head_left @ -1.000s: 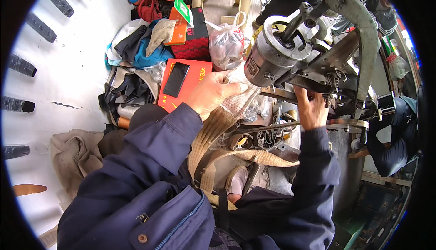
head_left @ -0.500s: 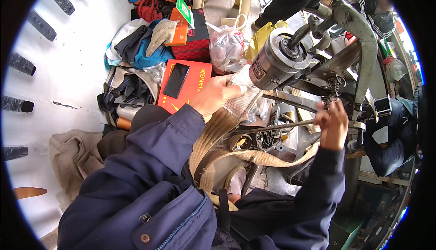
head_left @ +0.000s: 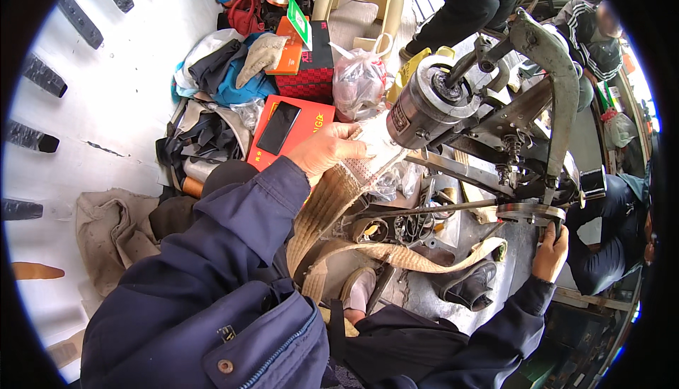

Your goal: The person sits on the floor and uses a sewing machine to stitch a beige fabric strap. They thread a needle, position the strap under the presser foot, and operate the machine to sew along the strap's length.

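Pinching tan fabric band (head_left: 318, 211), slanting lengthwise down-left from grey-metal cylinder (head_left: 416, 114), in left grip (head_left: 327, 151); clasping grey-metal wheel (head_left: 529, 212) in right grip (head_left: 549, 256).

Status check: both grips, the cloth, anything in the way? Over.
Left grip pinching the ribbed cloth. Right grip at the rim of the metal wheel. Cloth's pale end at the metal cylinder. Nothing seen blocking right grip; tan strap lies apart.
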`<action>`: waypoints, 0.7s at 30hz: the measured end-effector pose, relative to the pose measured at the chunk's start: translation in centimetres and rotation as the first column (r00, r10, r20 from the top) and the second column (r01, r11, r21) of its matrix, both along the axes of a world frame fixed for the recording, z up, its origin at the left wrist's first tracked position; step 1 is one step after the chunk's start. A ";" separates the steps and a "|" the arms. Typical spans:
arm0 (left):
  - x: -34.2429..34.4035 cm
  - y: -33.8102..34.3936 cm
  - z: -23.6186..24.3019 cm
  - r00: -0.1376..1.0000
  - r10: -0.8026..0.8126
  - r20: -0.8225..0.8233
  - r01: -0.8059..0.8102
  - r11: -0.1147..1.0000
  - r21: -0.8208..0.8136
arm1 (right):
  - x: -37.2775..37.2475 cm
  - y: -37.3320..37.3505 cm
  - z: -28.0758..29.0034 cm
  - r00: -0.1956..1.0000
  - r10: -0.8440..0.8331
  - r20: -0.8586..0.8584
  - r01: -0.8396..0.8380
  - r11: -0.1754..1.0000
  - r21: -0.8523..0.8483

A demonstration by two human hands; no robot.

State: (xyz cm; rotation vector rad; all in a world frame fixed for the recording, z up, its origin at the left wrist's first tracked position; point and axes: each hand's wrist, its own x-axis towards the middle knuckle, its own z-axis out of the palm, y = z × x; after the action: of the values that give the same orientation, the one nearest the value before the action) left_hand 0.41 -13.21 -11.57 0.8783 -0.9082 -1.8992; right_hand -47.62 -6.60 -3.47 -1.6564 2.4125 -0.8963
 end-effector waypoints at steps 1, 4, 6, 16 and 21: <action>-0.1 -0.1 0.1 1.000 0.002 -0.006 -0.002 1.000 -0.001 | -0.3 -0.4 -0.7 0.999 -0.033 0.032 0.034 0.999 -0.028; -0.3 0.0 0.3 0.998 -0.054 -0.013 0.054 0.998 0.023 | -2.5 -0.8 -2.5 0.994 -0.021 0.103 0.035 0.989 -0.143; -0.3 -0.1 0.5 0.997 -0.070 0.020 0.069 0.996 0.060 | -4.9 -0.9 -3.6 0.992 -0.092 0.085 0.101 0.988 -0.112; -0.2 0.0 0.3 0.999 -0.044 0.003 0.044 0.998 0.038 | -8.3 -1.2 -12.3 0.862 -0.228 0.454 0.130 0.963 0.236; -0.6 0.1 0.6 0.999 -0.003 0.033 0.002 1.000 0.018 | 1.7 -0.5 -10.8 0.693 -0.134 0.708 -0.162 0.928 0.335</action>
State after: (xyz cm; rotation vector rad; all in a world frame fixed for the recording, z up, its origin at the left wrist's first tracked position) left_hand -0.20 -13.12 -11.01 0.9225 -0.9136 -1.9031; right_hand -45.95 -7.08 -14.28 -0.9171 1.8415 -0.8054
